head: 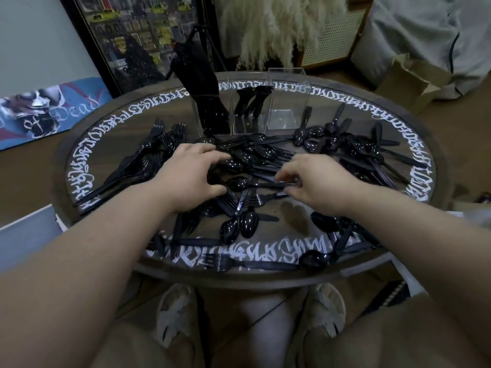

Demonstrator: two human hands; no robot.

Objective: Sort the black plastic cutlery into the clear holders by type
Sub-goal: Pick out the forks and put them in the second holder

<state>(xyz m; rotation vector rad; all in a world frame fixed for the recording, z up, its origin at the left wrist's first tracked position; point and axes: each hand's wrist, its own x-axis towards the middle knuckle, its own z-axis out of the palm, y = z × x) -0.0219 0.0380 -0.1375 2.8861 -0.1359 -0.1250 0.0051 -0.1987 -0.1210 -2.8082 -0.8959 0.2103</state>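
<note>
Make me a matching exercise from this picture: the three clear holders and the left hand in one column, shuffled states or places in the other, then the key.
Column one
1. left clear holder
2. middle clear holder
3. right clear holder
4. left hand

Column two
A. holds only a few black pieces
B. curled over spoons in the middle of the pile
C. packed full of black cutlery
D. nothing in it

Pairs: 1-C, 2-A, 3-D, 4-B
</note>
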